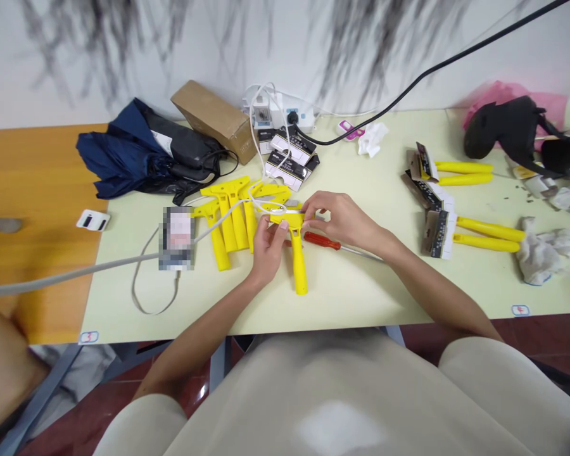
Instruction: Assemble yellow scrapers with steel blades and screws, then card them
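the left hand (268, 244) is closed in a pinch on the yellow plastic t-shaped scraper (299, 263), thumb at the front of its crosspiece, fingers behind. the right hand (335, 218) is half curled, thumb and fingertips drawn close together at the crosspiece's right end; whether it grips the end or something small there, i cannot tell. the scraper is between the two hands above the pale green tabletop (370, 294), its handle pointing back towards the person.

just right of that handle is a screwdriver with a red handle (322, 240), its metal shaft running under the right forearm. beside the left hand, a cluster of similar yellow plastic scrapers (223, 229) lies close together, with a thin white cable (251, 120) trailing over it. left of these is a phone-like rectangle with a blurred-out face (177, 237).

farther back are flat black-and-white printed cartons (289, 161), a white power strip (305, 118), a long brown cardboard box (213, 120) and a dark blue folded fabric bundle (116, 152). well to the right, yellow-handled tools in black-and-white card sleeves (489, 231) lie near crumpled whitish cloth (541, 250).
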A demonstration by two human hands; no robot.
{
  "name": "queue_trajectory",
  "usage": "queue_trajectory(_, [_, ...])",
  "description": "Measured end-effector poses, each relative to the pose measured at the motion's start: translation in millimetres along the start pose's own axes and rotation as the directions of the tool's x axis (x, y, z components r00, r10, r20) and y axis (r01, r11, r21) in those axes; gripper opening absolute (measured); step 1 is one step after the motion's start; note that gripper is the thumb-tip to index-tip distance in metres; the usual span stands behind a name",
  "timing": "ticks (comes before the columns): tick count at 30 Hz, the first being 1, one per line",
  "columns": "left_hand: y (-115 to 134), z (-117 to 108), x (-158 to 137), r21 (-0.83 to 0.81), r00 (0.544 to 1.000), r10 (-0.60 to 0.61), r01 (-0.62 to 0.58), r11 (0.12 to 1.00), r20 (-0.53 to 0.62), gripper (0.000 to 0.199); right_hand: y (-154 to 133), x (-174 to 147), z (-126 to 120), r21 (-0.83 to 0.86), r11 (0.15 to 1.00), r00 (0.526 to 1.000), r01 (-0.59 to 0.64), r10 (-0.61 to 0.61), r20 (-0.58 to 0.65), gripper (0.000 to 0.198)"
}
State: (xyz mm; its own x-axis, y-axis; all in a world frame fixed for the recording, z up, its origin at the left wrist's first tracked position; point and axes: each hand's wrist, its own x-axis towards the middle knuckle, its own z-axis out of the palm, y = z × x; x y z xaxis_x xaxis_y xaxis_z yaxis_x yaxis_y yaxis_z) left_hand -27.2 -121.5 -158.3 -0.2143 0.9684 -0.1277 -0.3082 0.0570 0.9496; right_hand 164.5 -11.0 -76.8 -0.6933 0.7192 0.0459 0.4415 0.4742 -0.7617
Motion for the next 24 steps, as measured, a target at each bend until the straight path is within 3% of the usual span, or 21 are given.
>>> queue_trajectory(14, [7, 3, -3, -0.015, 0.999, -0.022, 0.022, 1.000, 0.029, 0.047, 4, 2, 1, 0.293, 0.956, 0.999, 0.016, -0.025, 0.030, 0.012])
queue_trajectory(21, [6, 3, -3, -0.034, 0.999, -0.043, 0.044, 0.998, 0.024, 0.049, 12, 7, -1, 0.384, 0.917, 0.986, -0.107, 0.048, 0.160, 0.018])
queue_trajectory(24, [5, 1, -3, -0.031, 0.999, -0.038, 0.039, 0.999, 0.023, 0.048, 13, 6, -1, 0.376, 0.919, 0.986, -0.119, 0.064, 0.155, 0.020])
